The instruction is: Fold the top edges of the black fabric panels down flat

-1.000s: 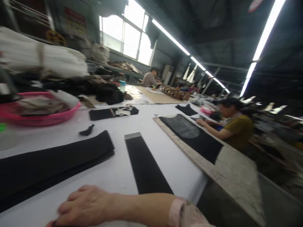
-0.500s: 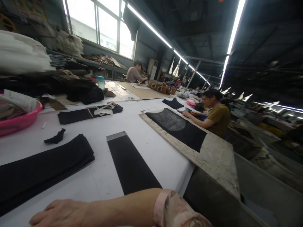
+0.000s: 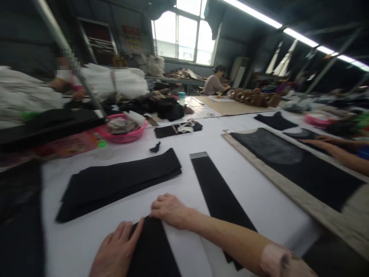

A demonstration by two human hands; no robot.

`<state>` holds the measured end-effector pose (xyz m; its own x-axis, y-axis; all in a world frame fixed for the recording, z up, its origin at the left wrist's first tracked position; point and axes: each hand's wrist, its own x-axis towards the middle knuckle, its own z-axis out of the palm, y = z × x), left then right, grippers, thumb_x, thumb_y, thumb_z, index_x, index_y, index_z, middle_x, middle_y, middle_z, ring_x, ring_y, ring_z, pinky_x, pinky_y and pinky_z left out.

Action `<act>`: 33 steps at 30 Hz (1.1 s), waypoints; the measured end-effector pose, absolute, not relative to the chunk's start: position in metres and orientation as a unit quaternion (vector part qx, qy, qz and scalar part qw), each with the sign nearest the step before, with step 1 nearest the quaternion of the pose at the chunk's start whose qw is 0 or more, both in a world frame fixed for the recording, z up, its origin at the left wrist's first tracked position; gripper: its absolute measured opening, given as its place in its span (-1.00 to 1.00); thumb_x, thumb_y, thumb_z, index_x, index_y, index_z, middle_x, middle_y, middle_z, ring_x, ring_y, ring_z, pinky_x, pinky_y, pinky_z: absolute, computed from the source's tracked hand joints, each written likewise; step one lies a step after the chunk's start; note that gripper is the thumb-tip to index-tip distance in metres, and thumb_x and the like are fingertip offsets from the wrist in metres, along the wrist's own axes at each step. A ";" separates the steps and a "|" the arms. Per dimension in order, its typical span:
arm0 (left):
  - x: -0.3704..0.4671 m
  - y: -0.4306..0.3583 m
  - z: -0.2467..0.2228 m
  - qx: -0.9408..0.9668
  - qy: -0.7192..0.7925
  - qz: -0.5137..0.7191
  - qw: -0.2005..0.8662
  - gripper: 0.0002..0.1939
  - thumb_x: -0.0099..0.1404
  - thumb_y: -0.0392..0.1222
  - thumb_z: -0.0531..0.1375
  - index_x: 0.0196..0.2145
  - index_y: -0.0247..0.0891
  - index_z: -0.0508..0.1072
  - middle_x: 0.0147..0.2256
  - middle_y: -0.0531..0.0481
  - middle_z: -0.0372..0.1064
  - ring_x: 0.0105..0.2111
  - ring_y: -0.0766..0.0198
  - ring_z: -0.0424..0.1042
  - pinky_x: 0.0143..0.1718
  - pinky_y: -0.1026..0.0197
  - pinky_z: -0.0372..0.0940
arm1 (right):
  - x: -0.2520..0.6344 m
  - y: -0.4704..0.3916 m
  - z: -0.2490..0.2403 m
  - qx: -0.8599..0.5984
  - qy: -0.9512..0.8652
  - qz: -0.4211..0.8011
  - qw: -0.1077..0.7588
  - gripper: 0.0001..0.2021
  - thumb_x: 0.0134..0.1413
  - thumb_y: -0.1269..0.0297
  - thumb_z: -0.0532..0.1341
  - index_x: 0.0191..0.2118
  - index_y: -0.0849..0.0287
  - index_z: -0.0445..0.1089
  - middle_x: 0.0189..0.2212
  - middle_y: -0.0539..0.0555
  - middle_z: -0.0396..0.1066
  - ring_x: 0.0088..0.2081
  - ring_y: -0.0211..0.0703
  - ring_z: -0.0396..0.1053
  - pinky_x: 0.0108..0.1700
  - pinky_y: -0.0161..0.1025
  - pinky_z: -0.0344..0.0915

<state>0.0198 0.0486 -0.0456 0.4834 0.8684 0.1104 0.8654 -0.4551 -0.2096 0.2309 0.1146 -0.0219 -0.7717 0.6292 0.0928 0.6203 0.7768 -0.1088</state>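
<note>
A black fabric piece (image 3: 152, 250) lies on the white table (image 3: 184, 184) at the bottom centre. My left hand (image 3: 117, 246) rests flat along its left edge, fingers spread. At the top corner of that piece, my right hand (image 3: 170, 211) has its fingers curled onto the edge, pressing or pinching it. Beyond my hands, a stack of black fabric pieces (image 3: 121, 181) lies to the left. A long black strip (image 3: 219, 192) with a grey end lies to the right, partly beneath my right forearm.
A speckled board (image 3: 276, 184) with black fabric lies on the right, where another person's hands (image 3: 325, 144) work. Back left are a pink basket (image 3: 123, 136) and a green-capped bottle (image 3: 105, 150). A person (image 3: 215, 82) sits far behind.
The view has swung left. My left hand has come into view on the black piece. My right hand, earlier at the bottom left edge, now shows at the piece's top corner.
</note>
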 end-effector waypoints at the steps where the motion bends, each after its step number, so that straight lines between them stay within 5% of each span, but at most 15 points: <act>1: 0.017 0.047 -0.044 -0.856 -0.497 0.013 0.144 -0.39 0.23 -0.60 0.00 0.11 -0.09 0.40 -0.06 -0.13 0.42 -0.01 0.08 0.39 -0.10 0.06 0.36 | 0.231 0.116 -0.024 -0.336 -0.937 0.046 0.082 -0.92 0.24 0.30 0.20 -0.26 0.12 0.44 -0.30 -0.01 0.44 -0.25 -0.13 0.29 -0.23 -0.22 0.22; 8: 0.025 0.047 -0.038 -0.847 -0.504 0.010 0.166 -0.39 0.20 -0.58 0.05 0.14 -0.15 0.36 -0.08 -0.13 0.42 -0.02 0.05 0.38 -0.12 0.05 0.39 | 0.235 0.117 -0.019 -0.375 -0.910 0.112 0.134 -0.72 0.09 0.34 0.34 -0.07 0.19 0.37 -0.22 0.03 0.45 -0.17 -0.16 0.33 -0.17 -0.28 0.27; 22: 0.020 0.047 -0.036 -0.848 -0.515 -0.073 0.101 -0.62 0.27 -0.53 0.05 0.00 -0.30 0.39 -0.16 -0.11 0.40 -0.13 0.12 0.41 -0.12 0.06 0.40 | 0.207 0.113 -0.024 -0.343 -0.926 0.113 0.108 -0.89 0.20 0.29 0.24 -0.16 0.10 0.47 -0.23 0.04 0.42 -0.16 -0.13 0.28 -0.14 -0.20 0.20; 33: -0.004 0.052 -0.035 -0.873 -0.466 -0.101 0.104 -0.68 0.28 -0.55 0.03 -0.07 -0.38 0.39 -0.09 -0.16 0.43 -0.03 0.14 0.44 0.03 0.11 0.39 | 0.209 0.110 -0.022 -0.311 -0.943 0.085 0.080 -0.81 0.29 0.36 0.13 -0.07 0.01 0.43 -0.23 0.03 0.35 -0.18 -0.15 0.22 -0.10 -0.20 0.16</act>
